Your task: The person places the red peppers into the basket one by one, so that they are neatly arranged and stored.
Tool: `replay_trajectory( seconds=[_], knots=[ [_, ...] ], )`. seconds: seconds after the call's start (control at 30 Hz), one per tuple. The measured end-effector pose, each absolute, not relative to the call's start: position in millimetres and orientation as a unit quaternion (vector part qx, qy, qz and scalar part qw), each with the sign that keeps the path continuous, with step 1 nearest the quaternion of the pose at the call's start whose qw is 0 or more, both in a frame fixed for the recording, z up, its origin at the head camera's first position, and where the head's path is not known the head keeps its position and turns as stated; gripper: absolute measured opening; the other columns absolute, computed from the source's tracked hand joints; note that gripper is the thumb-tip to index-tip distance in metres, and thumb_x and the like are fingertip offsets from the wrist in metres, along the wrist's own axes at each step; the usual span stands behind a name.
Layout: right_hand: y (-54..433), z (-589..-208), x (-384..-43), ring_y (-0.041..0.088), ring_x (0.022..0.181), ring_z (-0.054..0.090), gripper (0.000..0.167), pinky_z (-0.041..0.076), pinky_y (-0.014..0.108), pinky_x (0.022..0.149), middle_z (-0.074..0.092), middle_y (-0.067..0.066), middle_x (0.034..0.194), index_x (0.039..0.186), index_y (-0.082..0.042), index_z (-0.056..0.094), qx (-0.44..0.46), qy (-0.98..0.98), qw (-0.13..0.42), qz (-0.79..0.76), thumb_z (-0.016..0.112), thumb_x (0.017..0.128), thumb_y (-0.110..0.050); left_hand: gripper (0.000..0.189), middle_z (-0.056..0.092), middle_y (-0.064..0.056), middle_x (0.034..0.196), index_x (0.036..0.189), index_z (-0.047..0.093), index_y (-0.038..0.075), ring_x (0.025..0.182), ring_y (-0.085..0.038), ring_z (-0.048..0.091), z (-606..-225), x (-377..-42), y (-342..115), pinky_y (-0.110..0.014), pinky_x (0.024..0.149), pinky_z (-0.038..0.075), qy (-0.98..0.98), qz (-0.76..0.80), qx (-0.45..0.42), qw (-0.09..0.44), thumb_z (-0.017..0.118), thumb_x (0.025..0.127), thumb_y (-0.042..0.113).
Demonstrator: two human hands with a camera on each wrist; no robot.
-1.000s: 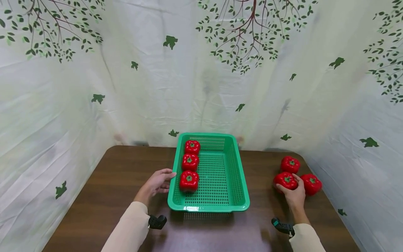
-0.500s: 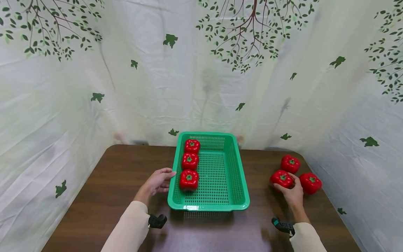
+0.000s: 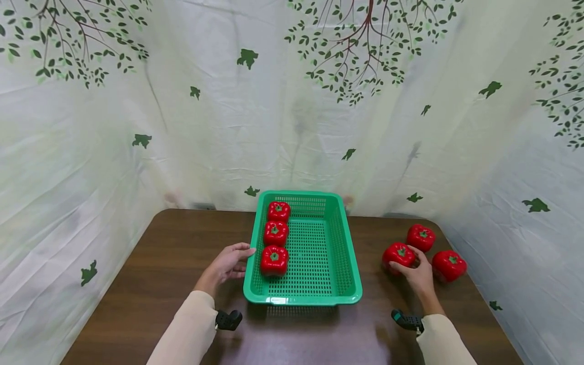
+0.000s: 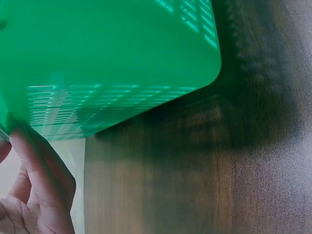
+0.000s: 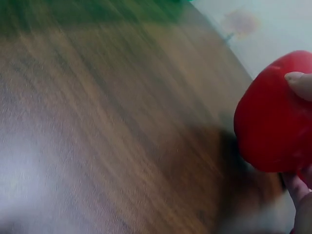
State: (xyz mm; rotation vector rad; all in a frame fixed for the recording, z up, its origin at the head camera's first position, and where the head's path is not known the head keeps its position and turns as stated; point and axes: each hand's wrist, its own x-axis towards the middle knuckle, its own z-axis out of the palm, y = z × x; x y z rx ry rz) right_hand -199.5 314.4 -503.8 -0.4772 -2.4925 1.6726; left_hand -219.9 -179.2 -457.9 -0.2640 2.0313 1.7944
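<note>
My right hand (image 3: 421,276) grips a red bell pepper (image 3: 398,254) between thumb and fingers, at the right of the table. The right wrist view shows this bell pepper (image 5: 273,122) held just over the tabletop, with a shadow beneath. Two more red bell peppers, a far one (image 3: 421,237) and a right one (image 3: 449,265), sit beside that hand. With thumb and fingers, my left hand (image 3: 230,262) holds the left rim of a green plastic basket (image 3: 317,253). A column of three red bell peppers (image 3: 275,260) stands along the basket's left inner side.
Everything stands on a dark brown wooden table (image 3: 182,253) with rounded far corners. A pale cloth (image 3: 292,126) printed with leaves and branches hangs close behind the table and along its sides.
My right hand has moved left with the bell pepper it grips, away from the other two. My left hand and the basket have stayed in place.
</note>
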Motion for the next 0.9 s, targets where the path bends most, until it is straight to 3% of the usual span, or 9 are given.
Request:
replay_trajectory(
  seconds=[0.43, 0.9],
  knots=[
    [307, -493, -212, 0.043, 0.133, 0.03, 0.085, 0.037, 0.057, 0.104, 0.029, 0.023, 0.15, 0.15, -0.008, 0.025, -0.133, -0.831, 0.016, 0.54, 0.075, 0.085, -0.028, 0.039, 0.067, -0.007, 0.099, 0.123, 0.055, 0.004, 0.079, -0.022, 0.068, -456, -220, -176, -0.035, 0.074, 0.057, 0.729, 0.644, -0.094, 0.209, 0.059, 0.096, 0.032],
    [300, -473, -225, 0.042, 0.132, 0.032, 0.084, 0.039, 0.056, 0.102, 0.03, 0.021, 0.151, 0.15, -0.008, 0.026, -0.09, -0.831, 0.027, 0.548, 0.076, 0.084, -0.025, 0.039, 0.067, -0.008, 0.1, 0.123, 0.054, 0.004, 0.08, -0.022, 0.068, -457, -220, -179, -0.036, 0.074, 0.057, 0.727, 0.646, -0.099, 0.209, 0.059, 0.096, 0.031]
  ],
)
